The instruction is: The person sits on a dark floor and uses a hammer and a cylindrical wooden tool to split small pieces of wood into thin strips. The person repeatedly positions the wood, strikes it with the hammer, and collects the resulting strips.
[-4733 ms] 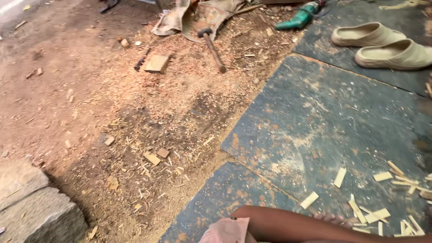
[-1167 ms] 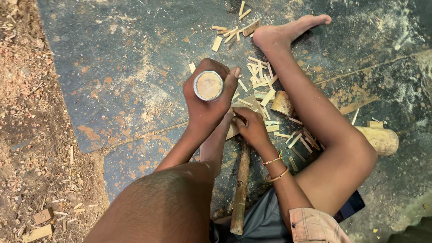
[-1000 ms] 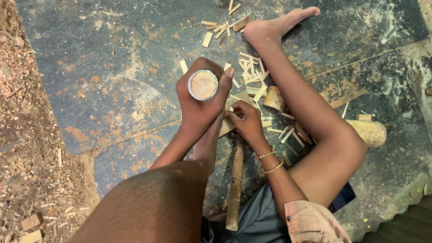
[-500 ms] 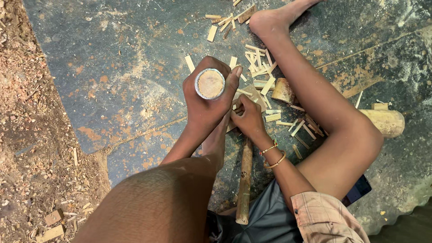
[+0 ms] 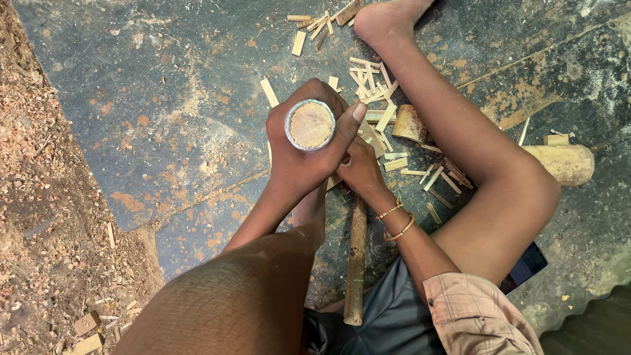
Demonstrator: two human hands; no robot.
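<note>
My left hand (image 5: 299,154) is wrapped around a round wooden tool with a metal ring (image 5: 310,124), seen end-on and held upright above the floor. Just right of it and lower, my right hand (image 5: 360,172), with bangles on the wrist, is closed low among the wood strips (image 5: 372,79). It seems to pinch a pale wood piece (image 5: 334,181), mostly hidden by my left hand. A long bamboo stick (image 5: 355,263) lies on the floor between my legs, under my right wrist.
My right leg (image 5: 486,190) stretches forward across the dark stone slab (image 5: 164,98). A short log (image 5: 559,163) lies beyond the knee, and a cut stub (image 5: 410,123) rests by the shin. Sawdust and chips cover the ground (image 5: 52,217) at left.
The view has swung from sawdust, tools and sandals down to my hands. Over the last second both hands stay almost where they were, with the ringed tool still held up.
</note>
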